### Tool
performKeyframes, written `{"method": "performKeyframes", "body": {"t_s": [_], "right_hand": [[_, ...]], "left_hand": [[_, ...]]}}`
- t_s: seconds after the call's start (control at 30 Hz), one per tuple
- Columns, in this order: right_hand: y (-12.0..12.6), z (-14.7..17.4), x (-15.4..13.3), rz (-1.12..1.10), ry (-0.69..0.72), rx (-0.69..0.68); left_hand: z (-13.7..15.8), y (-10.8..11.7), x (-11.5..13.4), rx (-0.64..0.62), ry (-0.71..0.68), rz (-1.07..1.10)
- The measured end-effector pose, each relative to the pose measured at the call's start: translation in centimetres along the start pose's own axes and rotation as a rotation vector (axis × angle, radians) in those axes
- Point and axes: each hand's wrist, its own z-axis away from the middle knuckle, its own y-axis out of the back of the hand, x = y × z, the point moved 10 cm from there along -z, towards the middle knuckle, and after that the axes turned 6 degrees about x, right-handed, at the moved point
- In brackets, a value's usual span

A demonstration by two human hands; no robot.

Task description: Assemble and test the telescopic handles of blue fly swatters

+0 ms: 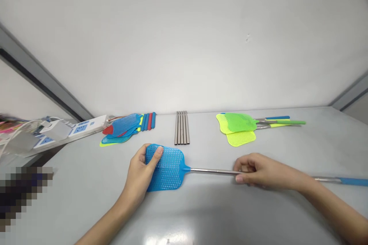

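Note:
A blue fly swatter (169, 166) lies across the front of the grey table, its head to the left and its metal telescopic rod extended to the right. My left hand (143, 168) is closed on the outer edge of the mesh head, thumb on top. Closed around the middle of the rod are the thumb and fingers of my right hand (255, 170). Beyond my right wrist, which covers part of the rod, the blue handle (353, 181) runs out of view.
Loose swatter heads (126, 126) are piled at the back left, beside several coloured handle grips (148, 121). Several metal rods (182, 128) lie side by side at the back middle. Assembled green and yellow swatters (240, 124) are stacked back right. A white power strip (80, 128) borders the left edge.

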Motion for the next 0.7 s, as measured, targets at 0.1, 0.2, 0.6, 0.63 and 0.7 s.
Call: {"method": "performKeyframes", "body": {"t_s": [0.1, 0.2, 0.6, 0.63, 0.7], "right_hand": [[1.0, 0.0, -0.1, -0.011, 0.026, 0.055], [2.1, 0.0, -0.6, 0.043, 0.074, 0.137], [1.6, 0.2, -2.4, 0.249, 0.2, 0.256], [1.6, 0.2, -2.6, 0.249, 0.203, 0.261], [1.7, 0.3, -2.8, 0.246, 0.2, 0.275]], "left_hand": [[0.0, -0.3, -0.2, -0.009, 0.007, 0.031], [0.0, -0.7, -0.6, -0.02, 0.048, 0.089], [-0.3, -0.8, -2.3, -0.005, 0.197, 0.137], [-0.2, -0.8, -2.4, -0.006, 0.199, 0.133], [-0.1, -0.5, -2.6, 0.012, 0.187, 0.112]]}}
